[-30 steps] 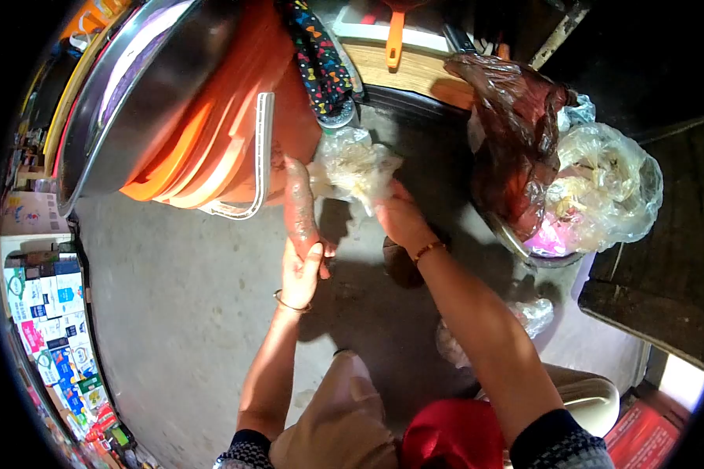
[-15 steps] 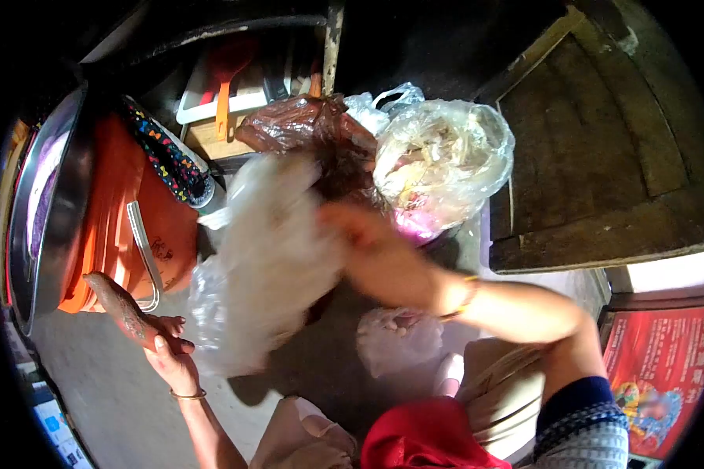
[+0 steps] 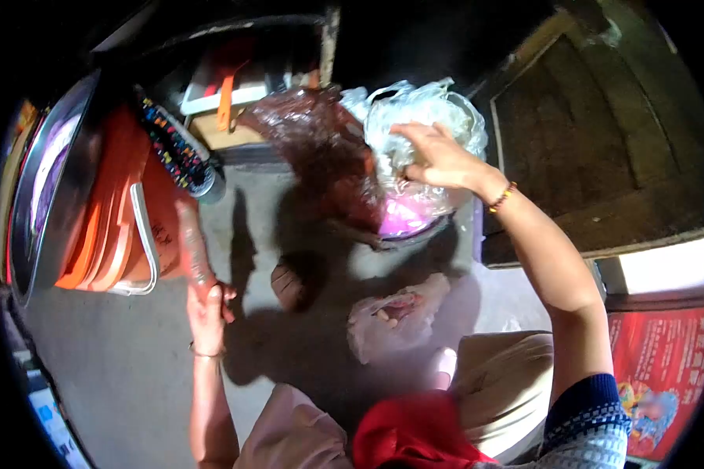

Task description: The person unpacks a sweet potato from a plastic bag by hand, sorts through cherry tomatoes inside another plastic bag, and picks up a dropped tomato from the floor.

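orange plastic is filling the far left, where nested buckets (image 3: 109, 227) are bearing dark handwritten marks, too small for reading. a red sheet (image 3: 665, 344) at the right is carrying rows of pale chinese characters beside a colourful picture; the lines are curving and blurring, so their wording is coming out unclear. at the near left, a strip of pale packaging (image 3: 55, 426) is showing blue patches, its print being too small to tell.

the left hand (image 3: 207, 316) is grasping a long reddish-brown root (image 3: 193, 238) by its near end; the root is pointing away from the person, at the right side of the buckets. the right hand (image 3: 442, 160) is holding its fingers apart over a clear plastic bag (image 3: 465, 117), gripping nothing that is showing; whether the fingertips are touching the film, i cannot tell. beside that bag, a dark red bag (image 3: 305, 148) is slumping leftward.

a wooden panel (image 3: 579, 148) is bounding the far right, its near edge running just beyond the red sheet. grey floor (image 3: 133, 359) is lying bare at the near left; a shaded stretch is running between the left hand and the bags, with a brown lump (image 3: 291, 288) sitting in it. nearer, a crumpled clear bag (image 3: 399, 313) is holding pale pieces.
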### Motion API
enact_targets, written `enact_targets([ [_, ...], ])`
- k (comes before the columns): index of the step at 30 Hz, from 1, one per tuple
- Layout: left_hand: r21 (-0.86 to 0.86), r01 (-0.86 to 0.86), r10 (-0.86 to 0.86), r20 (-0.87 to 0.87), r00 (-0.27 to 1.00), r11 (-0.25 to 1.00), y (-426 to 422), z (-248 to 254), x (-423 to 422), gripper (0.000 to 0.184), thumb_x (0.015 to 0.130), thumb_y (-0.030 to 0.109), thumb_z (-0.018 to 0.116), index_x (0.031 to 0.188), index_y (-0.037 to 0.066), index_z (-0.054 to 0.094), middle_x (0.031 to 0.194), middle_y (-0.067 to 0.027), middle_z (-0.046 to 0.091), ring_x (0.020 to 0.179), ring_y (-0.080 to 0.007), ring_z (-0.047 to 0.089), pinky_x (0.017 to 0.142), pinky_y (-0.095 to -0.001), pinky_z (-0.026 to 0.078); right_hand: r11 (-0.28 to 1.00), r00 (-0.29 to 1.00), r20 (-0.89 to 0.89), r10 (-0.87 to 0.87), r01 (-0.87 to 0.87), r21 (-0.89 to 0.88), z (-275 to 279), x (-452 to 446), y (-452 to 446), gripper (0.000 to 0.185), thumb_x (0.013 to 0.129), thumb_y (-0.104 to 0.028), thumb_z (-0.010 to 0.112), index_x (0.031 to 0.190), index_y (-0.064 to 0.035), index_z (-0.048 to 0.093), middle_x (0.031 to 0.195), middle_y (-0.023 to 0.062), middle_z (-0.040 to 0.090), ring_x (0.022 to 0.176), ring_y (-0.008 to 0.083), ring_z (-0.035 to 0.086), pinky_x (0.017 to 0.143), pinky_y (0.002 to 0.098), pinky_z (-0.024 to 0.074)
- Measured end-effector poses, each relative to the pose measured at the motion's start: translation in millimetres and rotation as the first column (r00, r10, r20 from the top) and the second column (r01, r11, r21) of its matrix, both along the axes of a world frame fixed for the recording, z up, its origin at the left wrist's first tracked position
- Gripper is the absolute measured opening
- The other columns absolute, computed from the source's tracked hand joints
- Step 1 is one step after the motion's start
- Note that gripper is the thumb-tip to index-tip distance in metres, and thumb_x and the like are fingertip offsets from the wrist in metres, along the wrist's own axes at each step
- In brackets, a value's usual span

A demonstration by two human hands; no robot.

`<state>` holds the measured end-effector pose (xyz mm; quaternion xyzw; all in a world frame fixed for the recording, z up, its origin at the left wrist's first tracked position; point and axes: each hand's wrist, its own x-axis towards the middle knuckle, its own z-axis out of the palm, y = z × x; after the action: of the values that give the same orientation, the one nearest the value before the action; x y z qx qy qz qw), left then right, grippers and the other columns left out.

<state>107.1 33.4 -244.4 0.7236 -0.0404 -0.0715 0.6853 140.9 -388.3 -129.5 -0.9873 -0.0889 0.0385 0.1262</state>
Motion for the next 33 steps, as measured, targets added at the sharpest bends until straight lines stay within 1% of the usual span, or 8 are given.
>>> enact_targets([
  [3,0.063,0.03,-0.022,-0.133,0.991,0.998,6.7,-18.3,-3.2,0.02,0.09,0.022,0.051,0.096,0.005,0.044,0.075,-0.0053,0.057,0.047,-0.0073,0.045,0.044,-0.0199,0.038,0.98,0.91,-0.397,-0.119,0.043,-0.196,-32.7,36.2,18.0,0.054,0.082,-0.028,0.048,0.129,-0.0048,0.035,0.127,0.0195,0.044,0.124,0.0314,0.035,0.107,0.0492,0.0146],
  [7,0.07,0.006,0.006,-0.164,0.986,0.998,17.0,-50.2,-11.8,0.023,0.09,0.024,0.051,0.099,0.004,0.044,0.074,-0.0051,0.058,0.045,-0.0063,0.044,0.041,-0.0192,0.036,0.914,0.891,-0.433,-0.14,-0.051,-0.402,-29.3,54.4,19.0,0.047,0.083,-0.03,0.052,0.124,-0.009,0.041,0.12,0.017,0.048,0.114,0.0304,0.046,0.1,0.049,0.0257],
  [11,0.032,-0.001,0.008,-0.208,0.978,0.999,23.6,-60.8,-12.5,0.023,0.091,0.025,0.049,0.1,0.004,0.044,0.076,-0.0044,0.057,0.045,-0.0064,0.044,0.041,-0.0193,0.036,0.81,0.995,-0.032,0.095,-0.096,-0.579,-5.9,26.7,25.4,0.055,0.077,-0.04,0.062,0.121,-0.0112,0.046,0.126,0.0136,0.043,0.109,0.0312,0.049,0.093,0.0457,0.0352],
  [17,0.002,0.028,-0.027,-0.208,0.978,1.0,28.0,-64.4,-7.7,0.024,0.091,0.024,0.05,0.099,0.003,0.044,0.078,-0.0048,0.056,0.046,-0.0067,0.044,0.042,-0.0193,0.037,0.947,0.99,0.132,0.055,-0.01,-0.321,29.9,3.8,24.3,0.042,0.076,-0.031,0.065,0.107,-0.0047,0.055,0.117,0.0118,0.05,0.103,0.0303,0.051,0.091,0.0399,0.0372],
  [21,0.003,0.042,-0.041,-0.17,0.985,0.999,17.5,-62.8,-9.2,0.022,0.091,0.023,0.05,0.098,0.003,0.044,0.077,-0.0045,0.056,0.046,-0.0064,0.043,0.043,-0.0193,0.036,0.925,0.823,0.428,0.373,-0.298,-0.234,44.6,-23.9,67.7,0.017,0.075,-0.016,0.06,0.089,-0.0058,0.056,0.091,0.0094,0.057,0.083,0.0299,0.055,0.076,0.0399,0.0431],
  [22,0.0,0.034,-0.034,-0.142,0.989,0.999,16.1,-63.6,-9.9,0.021,0.091,0.023,0.049,0.097,0.004,0.044,0.077,-0.0043,0.056,0.045,-0.0063,0.043,0.043,-0.0192,0.036,0.964,0.949,0.213,0.233,-0.255,0.079,29.3,-37.8,85.8,0.021,0.073,-0.01,0.062,0.092,-0.002,0.057,0.091,0.0125,0.059,0.084,0.0319,0.056,0.074,0.038,0.0465],
  [25,0.001,0.014,-0.014,-0.174,0.985,1.0,7.6,-68.8,-7.0,0.02,0.091,0.023,0.049,0.096,0.004,0.045,0.076,-0.0039,0.057,0.045,-0.0065,0.043,0.043,-0.0191,0.036,0.79,0.794,-0.156,0.588,-0.605,-0.099,-46.7,-57.3,139.5,0.042,0.077,-0.02,0.061,0.114,-0.0048,0.051,0.121,0.0122,0.049,0.111,0.0277,0.047,0.087,0.0396,0.0429],
  [33,-0.063,-0.013,0.003,-0.156,0.988,0.998,13.9,-57.0,-8.4,0.019,0.092,0.022,0.048,0.098,0.003,0.045,0.075,-0.0047,0.056,0.05,-0.007,0.046,0.052,-0.0194,0.041,0.856,0.849,-0.128,0.513,-0.517,0.002,-231.6,-40.1,215.9,0.034,0.083,-0.02,0.053,0.115,-0.0094,0.048,0.117,0.016,0.047,0.11,0.0322,0.046,0.085,0.0475,0.0429],
])
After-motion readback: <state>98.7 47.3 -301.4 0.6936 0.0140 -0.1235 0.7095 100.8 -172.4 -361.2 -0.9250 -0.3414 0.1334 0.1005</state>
